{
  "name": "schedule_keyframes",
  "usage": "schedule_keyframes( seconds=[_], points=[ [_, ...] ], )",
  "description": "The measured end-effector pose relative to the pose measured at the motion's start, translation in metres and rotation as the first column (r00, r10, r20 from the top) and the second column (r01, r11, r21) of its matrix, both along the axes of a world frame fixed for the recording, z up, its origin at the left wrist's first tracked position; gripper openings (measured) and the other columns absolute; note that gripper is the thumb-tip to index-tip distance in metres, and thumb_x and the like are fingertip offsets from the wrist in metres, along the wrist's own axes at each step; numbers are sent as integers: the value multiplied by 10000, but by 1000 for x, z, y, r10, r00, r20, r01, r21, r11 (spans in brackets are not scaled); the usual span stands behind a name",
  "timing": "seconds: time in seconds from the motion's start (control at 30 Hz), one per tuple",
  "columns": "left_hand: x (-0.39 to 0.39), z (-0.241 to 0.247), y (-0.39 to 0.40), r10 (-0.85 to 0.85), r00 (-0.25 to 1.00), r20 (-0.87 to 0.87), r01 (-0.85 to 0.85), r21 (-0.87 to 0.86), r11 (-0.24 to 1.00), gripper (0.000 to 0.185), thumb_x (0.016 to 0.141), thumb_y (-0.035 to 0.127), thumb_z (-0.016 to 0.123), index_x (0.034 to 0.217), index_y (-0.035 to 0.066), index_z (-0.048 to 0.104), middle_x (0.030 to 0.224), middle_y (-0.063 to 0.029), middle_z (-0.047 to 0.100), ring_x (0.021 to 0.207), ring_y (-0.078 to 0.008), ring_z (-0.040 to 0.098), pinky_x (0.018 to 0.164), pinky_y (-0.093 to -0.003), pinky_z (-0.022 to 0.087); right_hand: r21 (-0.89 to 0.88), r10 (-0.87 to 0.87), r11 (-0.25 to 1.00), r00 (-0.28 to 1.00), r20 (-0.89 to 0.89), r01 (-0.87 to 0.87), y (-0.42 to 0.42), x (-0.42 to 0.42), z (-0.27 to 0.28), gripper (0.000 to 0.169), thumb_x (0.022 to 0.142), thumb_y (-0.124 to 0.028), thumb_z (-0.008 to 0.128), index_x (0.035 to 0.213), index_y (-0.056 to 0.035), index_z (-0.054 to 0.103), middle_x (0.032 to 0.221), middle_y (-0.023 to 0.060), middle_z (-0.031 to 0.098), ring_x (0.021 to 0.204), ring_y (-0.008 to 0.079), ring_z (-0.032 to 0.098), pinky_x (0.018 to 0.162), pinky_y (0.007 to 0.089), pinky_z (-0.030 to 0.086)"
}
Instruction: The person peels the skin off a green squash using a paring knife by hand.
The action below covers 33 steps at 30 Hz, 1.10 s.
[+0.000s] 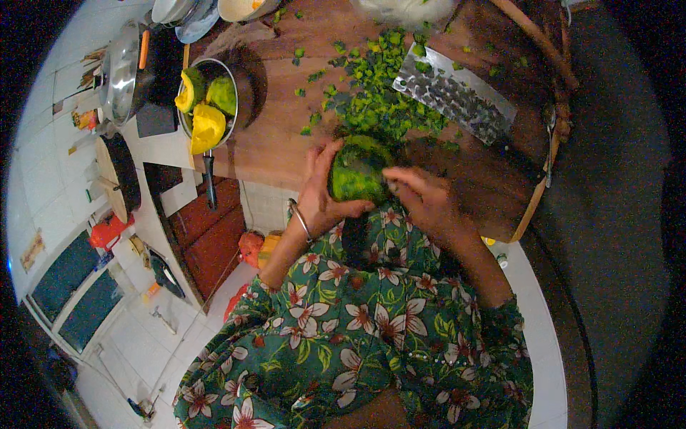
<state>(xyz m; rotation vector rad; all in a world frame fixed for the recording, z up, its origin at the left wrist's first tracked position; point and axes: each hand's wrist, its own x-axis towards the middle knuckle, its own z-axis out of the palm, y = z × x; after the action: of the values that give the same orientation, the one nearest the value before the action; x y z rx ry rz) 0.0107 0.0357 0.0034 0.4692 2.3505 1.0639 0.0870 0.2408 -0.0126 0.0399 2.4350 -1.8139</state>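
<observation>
My left hand (pixel 321 187), with a metal bangle at its wrist, grips a green pumpkin piece (pixel 359 169) near the table's front edge. Its thumb lies along the near side and its fingers along the far left side. At the right side of that piece is my right hand (pixel 420 193), its fingers bent and blurred; whether they hold a small tool cannot be told. Beyond both hands spreads a heap of chopped green peel (pixel 375 91). A broad-bladed cleaver (pixel 455 94) lies flat to the right of it, bits of peel on its blade.
A saucepan (pixel 234 118) at the left holds yellow and green pumpkin pieces (pixel 208 128); its black handle (pixel 210 182) sticks out past the wooden table (pixel 268 155). A spoon (pixel 549 145) lies by the right rim. Bowls (pixel 244 8) and a plastic bag (pixel 407 8) sit at the back.
</observation>
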Motion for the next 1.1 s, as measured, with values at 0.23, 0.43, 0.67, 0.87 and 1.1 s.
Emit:
schedule_keyframes(
  seconds=[0.23, 0.43, 0.67, 0.87, 1.1],
  points=[
    [-12, 0, -3, -83, 996, -14, 84, 65, 994, 1003, 487, 195, 866, 1338, 31, 360, 1279, -177, 367, 1191, -343, 409, 1031, -385, 344, -16, 106, 994, 994, -7, -106, 7, 2, 1, 210, 873, -115, 571, 1073, -72, 617, 980, 139, 642, 872, 317, 633, 764, 388, 523],
    [-12, -4, -4, -21, 999, 42, 20, 24, 1000, 1045, 474, 221, 868, 1340, -11, 331, 1271, -193, 394, 1222, -350, 386, 1069, -393, 292, -32, 113, 993, 994, 3, -113, 10, 3, 0, 214, 876, -107, 564, 1079, -68, 619, 988, 147, 646, 883, 318, 632, 776, 390, 518],
    [-11, 0, -1, -62, 998, 21, 62, 1, 998, 1058, 468, 232, 874, 1338, -13, 323, 1261, -195, 397, 1200, -361, 392, 1054, -407, 308, -1, 22, 1000, 1000, 0, -22, 3, -2, -8, 218, 882, -97, 560, 1090, -73, 618, 1013, 152, 648, 906, 321, 632, 789, 391, 513],
    [-7, -2, -2, -55, 998, -6, 55, -2, 998, 1074, 487, 263, 871, 1363, 16, 302, 1260, -193, 391, 1202, -358, 388, 1047, -404, 312, -44, 10, 999, 992, 129, -4, 12, -9, 2, 239, 893, -81, 558, 1127, -51, 597, 1034, 126, 642, 935, 216, 621, 830, 312, 475],
    [-9, 0, -2, -29, 999, -28, 30, 45, 999, 953, 547, 326, 846, 1339, 50, 395, 1244, -194, 394, 1187, -336, 398, 1027, -400, 333, -107, -132, 982, 974, 185, 153, 5, 15, -5, 230, 887, -101, 561, 1111, -64, 594, 1016, 163, 633, 918, 316, 626, 817, 364, 492]
  ],
)
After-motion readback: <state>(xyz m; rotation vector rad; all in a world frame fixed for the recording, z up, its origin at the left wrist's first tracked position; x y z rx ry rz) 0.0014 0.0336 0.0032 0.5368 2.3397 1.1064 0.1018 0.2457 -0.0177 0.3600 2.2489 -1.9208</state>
